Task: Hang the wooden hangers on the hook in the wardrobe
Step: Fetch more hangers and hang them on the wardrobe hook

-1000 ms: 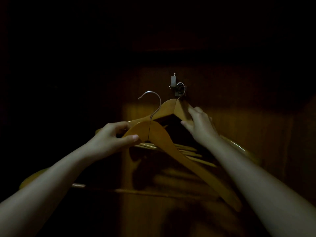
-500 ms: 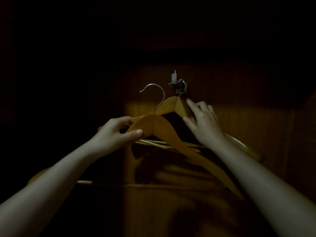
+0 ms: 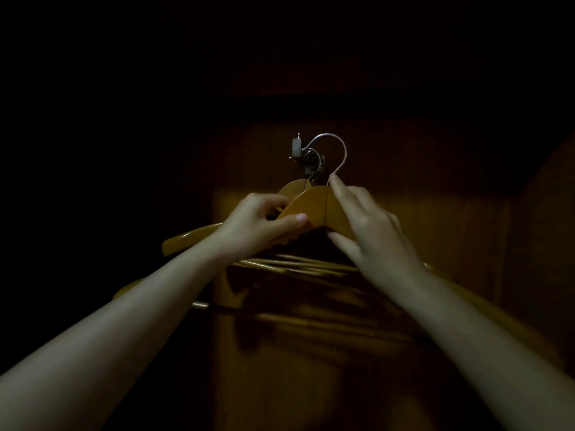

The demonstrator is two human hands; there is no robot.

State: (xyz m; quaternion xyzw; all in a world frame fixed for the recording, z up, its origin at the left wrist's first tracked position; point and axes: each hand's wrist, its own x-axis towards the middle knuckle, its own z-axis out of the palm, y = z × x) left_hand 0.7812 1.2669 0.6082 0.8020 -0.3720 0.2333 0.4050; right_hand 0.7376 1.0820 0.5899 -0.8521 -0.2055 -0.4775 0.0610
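Note:
A small metal wall hook (image 3: pixel 299 150) sticks out of the wardrobe's back panel at centre. Several wooden hangers (image 3: pixel 292 186) hang from it, their wire hooks bunched on it. In front of them I hold another wooden hanger (image 3: pixel 314 208) by its top. Its silver wire hook (image 3: pixel 334 150) arches up to the right of the wall hook, the tip reaching toward it. My left hand (image 3: pixel 264 227) pinches the hanger's left shoulder. My right hand (image 3: pixel 370 231) rests on the right shoulder, index finger up at the wire's base.
The wardrobe is very dark; only a lit strip of brown wooden back panel (image 3: pixel 404 231) shows. The hung hangers' trouser bars (image 3: pixel 295 264) and arms (image 3: pixel 189 239) spread left and right below my hands. A side wall (image 3: pixel 541 244) stands at the right.
The held hanger rose and moved right, from left of the wall hook to just in front of it. My right hand left the hung hanger and came onto the held one.

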